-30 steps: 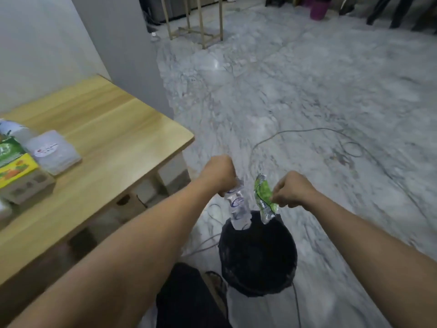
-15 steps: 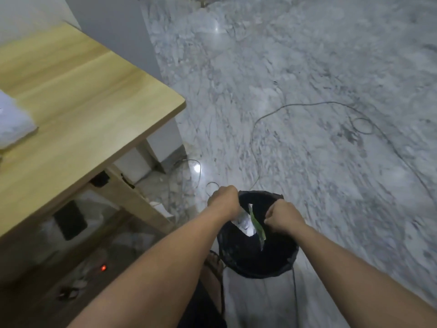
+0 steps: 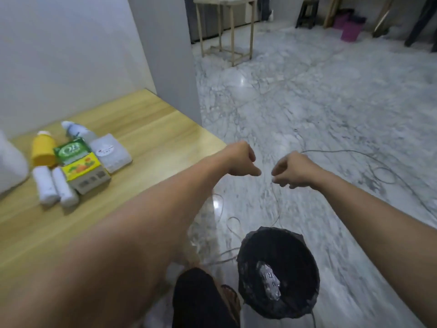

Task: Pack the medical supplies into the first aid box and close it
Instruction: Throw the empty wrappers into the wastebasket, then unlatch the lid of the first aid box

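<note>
Both my hands hover over the floor, above a black bin point(image 3: 246, 261). My left hand point(image 3: 241, 162) and my right hand point(image 3: 290, 171) are loosely curled, with nothing in either. A crumpled clear wrapper point(image 3: 269, 280) lies inside the bin. On the wooden table point(image 3: 146, 147) at the left sit the supplies: a yellow bottle point(image 3: 43, 149), a green and yellow box point(image 3: 78, 162), two white gauze rolls point(image 3: 55, 188), a white packet point(image 3: 111, 152) and a white bottle point(image 3: 75, 131) lying down. A white object point(image 3: 10, 164), perhaps the box, shows at the left edge.
Thin cables point(image 3: 354, 159) trail over the marble floor around the bin. My dark-clothed leg and sandal point(image 3: 205, 299) stand beside the bin. A metal-framed stand point(image 3: 224, 31) and a pink bucket point(image 3: 350, 29) are far back. A grey wall corner point(image 3: 170, 67) meets the table's far end.
The clear wrapper and the green wrapper left my hands and went into the bin. Both hands rose from the bin, empty. My view lifted, bringing the table's supplies back into sight.
</note>
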